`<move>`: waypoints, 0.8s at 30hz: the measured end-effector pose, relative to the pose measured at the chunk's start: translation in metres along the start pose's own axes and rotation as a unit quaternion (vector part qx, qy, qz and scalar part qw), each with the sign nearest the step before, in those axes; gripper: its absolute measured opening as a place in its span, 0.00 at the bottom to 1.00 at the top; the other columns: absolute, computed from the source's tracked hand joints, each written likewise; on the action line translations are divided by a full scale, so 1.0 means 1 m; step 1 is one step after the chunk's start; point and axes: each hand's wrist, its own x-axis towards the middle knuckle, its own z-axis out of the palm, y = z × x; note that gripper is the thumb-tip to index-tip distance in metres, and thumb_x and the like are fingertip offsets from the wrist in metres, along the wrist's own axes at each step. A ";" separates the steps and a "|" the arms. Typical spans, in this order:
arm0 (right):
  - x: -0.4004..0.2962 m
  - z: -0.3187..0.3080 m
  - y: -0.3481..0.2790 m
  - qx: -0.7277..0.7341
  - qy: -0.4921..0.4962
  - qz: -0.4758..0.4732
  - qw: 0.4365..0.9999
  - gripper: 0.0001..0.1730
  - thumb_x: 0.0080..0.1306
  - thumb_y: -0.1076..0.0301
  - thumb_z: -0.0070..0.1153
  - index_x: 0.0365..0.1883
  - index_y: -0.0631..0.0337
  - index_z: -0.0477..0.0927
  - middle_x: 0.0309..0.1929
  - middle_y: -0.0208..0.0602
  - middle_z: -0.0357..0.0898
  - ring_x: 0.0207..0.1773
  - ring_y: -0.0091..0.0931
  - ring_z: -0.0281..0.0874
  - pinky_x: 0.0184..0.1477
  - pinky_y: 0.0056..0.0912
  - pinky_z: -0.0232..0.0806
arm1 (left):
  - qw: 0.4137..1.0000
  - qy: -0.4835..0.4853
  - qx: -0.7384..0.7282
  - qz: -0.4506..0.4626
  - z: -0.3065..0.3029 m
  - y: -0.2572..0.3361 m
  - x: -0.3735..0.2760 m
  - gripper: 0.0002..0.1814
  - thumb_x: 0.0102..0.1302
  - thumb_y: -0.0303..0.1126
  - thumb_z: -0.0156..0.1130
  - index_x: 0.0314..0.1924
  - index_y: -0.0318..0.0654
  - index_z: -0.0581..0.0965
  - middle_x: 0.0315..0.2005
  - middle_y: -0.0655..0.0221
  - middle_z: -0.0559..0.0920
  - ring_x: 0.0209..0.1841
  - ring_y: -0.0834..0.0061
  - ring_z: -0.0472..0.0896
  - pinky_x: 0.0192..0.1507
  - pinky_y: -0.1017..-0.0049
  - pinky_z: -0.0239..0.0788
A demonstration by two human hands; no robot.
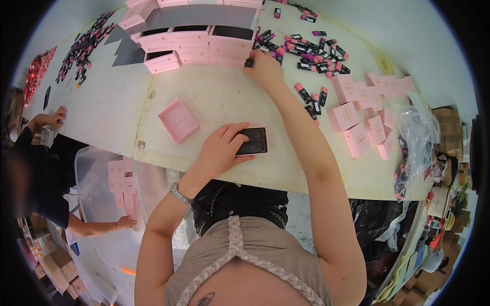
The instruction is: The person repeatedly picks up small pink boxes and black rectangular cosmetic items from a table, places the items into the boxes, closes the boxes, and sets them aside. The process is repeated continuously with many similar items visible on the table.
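My left hand (226, 147) rests on a small pink box base with a black two-slot insert (255, 140) near the table's front edge, fingers over its left part. To its left lies an open pink box lid (178, 121), its inside facing up. My right hand (266, 69) is farther forward, beside the right end of the stacked pink boxes (231, 48), its fingers closed on a small black item (249, 63) mostly hidden by the hand. Right of it lies a pile of small black cartons with pink or purple ends (317, 57); several more cartons (316, 103) lie nearer.
Closed pink boxes (358, 139) stand at the right beside clear plastic bags (415, 134). Another pile of small cartons (82, 49) lies far left. A co-worker (42, 172) is at the left by a translucent bin (103, 214) with pink boxes (122, 181) inside.
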 end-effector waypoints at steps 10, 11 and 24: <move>-0.017 0.002 0.025 -0.122 0.112 -0.042 0.985 0.14 0.61 0.57 0.61 0.40 0.54 0.84 0.39 0.39 0.81 0.43 0.39 0.80 0.42 0.45 0.72 | 0.994 -0.009 -0.105 -0.026 -0.006 -0.005 0.006 0.16 0.54 0.31 0.71 0.44 0.43 0.79 0.55 0.65 0.77 0.57 0.59 0.73 0.58 0.62 0.66; -0.017 0.003 0.029 -0.130 0.120 -0.033 0.984 0.12 0.61 0.57 0.61 0.38 0.55 0.84 0.39 0.38 0.82 0.43 0.39 0.80 0.41 0.45 0.72 | 0.993 -0.018 -0.113 -0.038 -0.004 -0.006 0.005 0.15 0.55 0.31 0.70 0.43 0.43 0.79 0.55 0.65 0.77 0.57 0.59 0.73 0.58 0.62 0.67; -0.149 -0.060 -0.001 0.147 -0.069 -0.431 0.887 0.09 0.53 0.75 0.64 0.34 0.61 0.85 0.34 0.32 0.80 0.39 0.32 0.77 0.40 0.32 0.72 | 0.963 -0.087 -0.198 -0.160 -0.001 0.010 0.003 0.45 0.47 0.31 0.79 0.63 0.35 0.63 0.60 0.58 0.69 0.60 0.62 0.73 0.57 0.68 0.72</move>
